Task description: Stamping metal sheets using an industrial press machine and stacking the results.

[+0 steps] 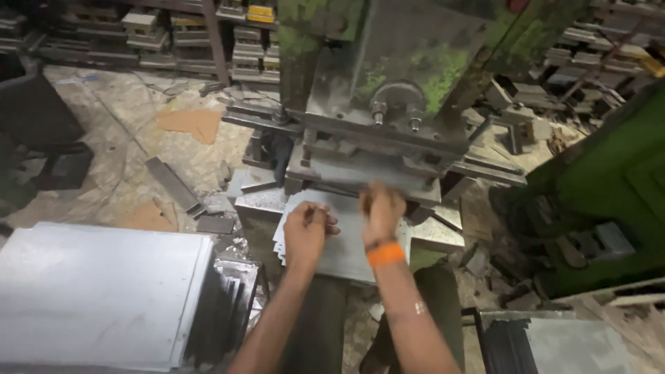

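I see a thin metal sheet (346, 242) lying flat on the press bed (443, 235), its far edge running under the die block (367, 173) and its near edge overhanging the bed's front. My left hand (306, 232) rests on the sheet's left part, fingers curled, thumb pressing down. My right hand (381, 211), with an orange wristband (385, 254), is blurred at the sheet's far edge; I cannot tell its grip. Sheet stacks (97, 291) sit at left.

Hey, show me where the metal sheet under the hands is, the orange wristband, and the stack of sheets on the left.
metal sheet (350, 253), head view, bare near edge.
orange wristband (385, 255), head view, band's middle.
stack of sheets (97, 291), head view, top sheet's middle.
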